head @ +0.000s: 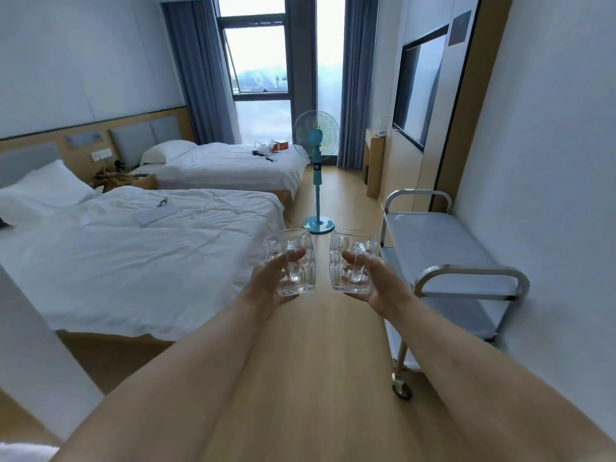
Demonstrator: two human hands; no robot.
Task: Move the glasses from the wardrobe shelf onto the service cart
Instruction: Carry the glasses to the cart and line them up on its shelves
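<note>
While cart shelves bare, hands grip empty mugs: left hand one, right hand other.

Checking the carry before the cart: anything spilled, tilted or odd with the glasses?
Nothing stands out. The left hand and right hand each hold an upright, empty-looking glass mug; the service cart stands at the right.

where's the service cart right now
In the head view the service cart stands on the right, against the white wall, just beyond the right hand and its glass mug.
</note>
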